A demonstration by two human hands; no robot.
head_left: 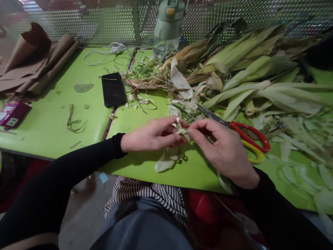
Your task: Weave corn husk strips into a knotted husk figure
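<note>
Between my two hands, just above the green table, are pale strips of corn husk (183, 131) that look knotted or crossed over each other. My left hand (156, 133) pinches the strips from the left, thumb below and fingers above. From the right, my right hand (221, 146) grips the same strips between thumb and forefinger. A wider piece of husk (166, 160) lies on the table below my left fingertips. Scissors (247, 135) with one red and one yellow handle lie behind my right hand, blades pointing to the back left.
A heap of corn husks (249, 66) covers the back right, with shredded strips (299, 152) at the right. A water bottle (168, 31) stands before the perforated screen (104, 24). A black phone (113, 89), white cable (101, 57), protractor (83, 87), and brown paper (33, 66) lie leftward.
</note>
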